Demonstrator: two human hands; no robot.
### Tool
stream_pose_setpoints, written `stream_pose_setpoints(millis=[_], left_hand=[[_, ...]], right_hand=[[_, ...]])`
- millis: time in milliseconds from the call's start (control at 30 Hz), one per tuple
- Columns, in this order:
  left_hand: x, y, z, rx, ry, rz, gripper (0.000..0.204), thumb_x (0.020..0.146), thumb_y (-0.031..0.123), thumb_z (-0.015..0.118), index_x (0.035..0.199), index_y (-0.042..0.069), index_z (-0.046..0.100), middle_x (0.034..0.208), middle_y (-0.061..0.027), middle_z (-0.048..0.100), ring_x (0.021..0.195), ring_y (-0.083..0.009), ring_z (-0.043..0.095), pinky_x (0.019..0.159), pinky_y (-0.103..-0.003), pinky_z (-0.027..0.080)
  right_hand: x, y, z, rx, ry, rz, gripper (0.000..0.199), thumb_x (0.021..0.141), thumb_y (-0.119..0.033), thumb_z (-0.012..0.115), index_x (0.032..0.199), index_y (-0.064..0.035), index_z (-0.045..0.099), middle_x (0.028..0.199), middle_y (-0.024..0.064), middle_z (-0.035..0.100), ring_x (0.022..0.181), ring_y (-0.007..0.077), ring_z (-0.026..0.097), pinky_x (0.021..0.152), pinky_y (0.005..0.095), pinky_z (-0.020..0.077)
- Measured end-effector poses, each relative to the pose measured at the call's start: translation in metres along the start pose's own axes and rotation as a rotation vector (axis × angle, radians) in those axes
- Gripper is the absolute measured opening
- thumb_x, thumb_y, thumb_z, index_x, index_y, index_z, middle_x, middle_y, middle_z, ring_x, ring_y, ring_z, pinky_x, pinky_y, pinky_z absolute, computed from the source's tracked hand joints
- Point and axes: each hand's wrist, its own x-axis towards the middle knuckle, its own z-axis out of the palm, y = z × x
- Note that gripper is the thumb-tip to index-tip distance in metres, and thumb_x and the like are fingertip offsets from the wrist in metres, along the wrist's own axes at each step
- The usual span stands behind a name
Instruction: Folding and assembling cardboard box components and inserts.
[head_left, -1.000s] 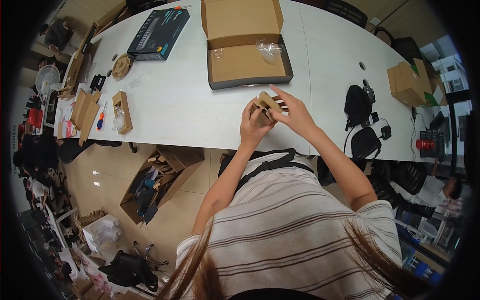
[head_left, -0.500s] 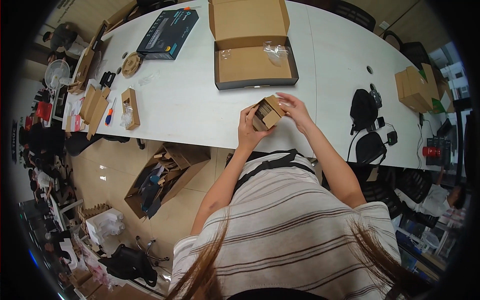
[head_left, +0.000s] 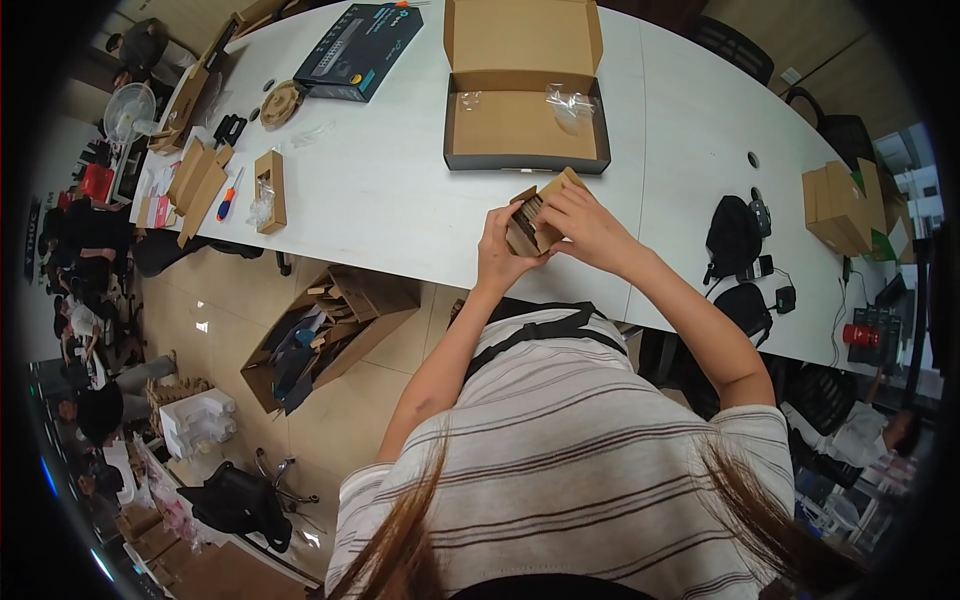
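Observation:
Above the table's near edge, my left hand (head_left: 499, 258) grips a small brown cardboard box (head_left: 522, 238) by its left side, thumb below and fingers on top. The box is open and tilted, with brown layered pieces showing inside. My right hand (head_left: 597, 230) is closed at the box's right side, fingers bent over the opening beside a raised flap; the fingertips are partly hidden. Just beyond my hands lies a larger open box (head_left: 525, 163), black outside and brown inside, holding clear plastic bags (head_left: 572, 106).
On the white table (head_left: 385, 190) at left are a dark printed box (head_left: 358, 52), a screwdriver (head_left: 229, 198) and a narrow carton (head_left: 270, 190). A black pouch (head_left: 733, 235) and cartons (head_left: 840, 208) lie at right. A scrap-filled cardboard box (head_left: 350, 345) stands on the floor.
My right hand has moved left, its fingers now bent over the small box's opening. One flap of that box now stands raised. The view has shifted slightly.

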Motion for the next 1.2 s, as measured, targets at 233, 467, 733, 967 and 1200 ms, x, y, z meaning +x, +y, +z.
stream_pose_setpoints(millis=[233, 467, 733, 967, 1200], left_hand=[[-0.003, -0.002, -0.002, -0.065, 0.006, -0.053, 0.094, 0.046, 0.011, 0.088, 0.128, 0.013, 0.043, 0.110, -0.0114, 0.051, 0.098, -0.0291, 0.057, 0.079, -0.036, 0.053], [0.010, -0.010, -0.011, -0.171, 0.154, -0.278, 0.096, 0.048, 0.004, 0.085, 0.132, 0.014, 0.040, 0.121, -0.0068, 0.046, 0.108, -0.0224, 0.052, 0.090, -0.040, 0.052], [0.025, -0.034, -0.051, -0.736, 0.653, -0.715, 0.087, 0.076, 0.021, 0.078, 0.140, 0.015, 0.020, 0.131, -0.0154, 0.031, 0.113, -0.0298, 0.046, 0.089, -0.047, 0.052], [0.003, -0.069, -0.062, -1.287, 0.559, -1.051, 0.093, 0.077, 0.054, 0.069, 0.139, 0.009, 0.016, 0.129, -0.0191, 0.030, 0.119, -0.0338, 0.043, 0.099, -0.053, 0.045], [-0.005, -0.052, -0.028, -1.323, 0.382, -1.215, 0.087, 0.083, 0.063, 0.053, 0.139, 0.004, 0.022, 0.129, -0.0173, 0.040, 0.122, -0.0303, 0.044, 0.102, -0.044, 0.042]], right_hand=[[-0.045, -0.008, 0.044, -0.212, 0.290, -0.019, 0.015, 0.071, -0.011, 0.065, 0.075, -0.0068, 0.051, 0.079, 0.0043, 0.053, 0.086, 0.0235, 0.055, 0.089, 0.0359, 0.0413], [-0.060, -0.013, 0.079, -0.442, 0.308, 0.047, 0.046, 0.078, -0.009, 0.055, 0.124, -0.0145, 0.058, 0.132, -0.0013, 0.053, 0.116, 0.0196, 0.050, 0.100, 0.0369, 0.0328], [-0.031, -0.005, 0.063, 0.066, 0.572, 0.346, 0.055, 0.076, -0.006, 0.066, 0.130, -0.0073, 0.052, 0.140, 0.0109, 0.045, 0.128, 0.0301, 0.042, 0.103, 0.0405, 0.0347], [-0.020, -0.025, 0.036, 0.409, 0.488, 0.388, 0.101, 0.062, -0.028, 0.085, 0.144, -0.0069, 0.029, 0.148, 0.0152, 0.030, 0.133, 0.0322, 0.036, 0.109, 0.0410, 0.0308], [-0.011, -0.027, 0.039, 0.189, 0.564, 0.159, 0.070, 0.062, -0.012, 0.082, 0.126, -0.0080, 0.053, 0.128, 0.0119, 0.055, 0.110, 0.0301, 0.058, 0.088, 0.0341, 0.0508]])
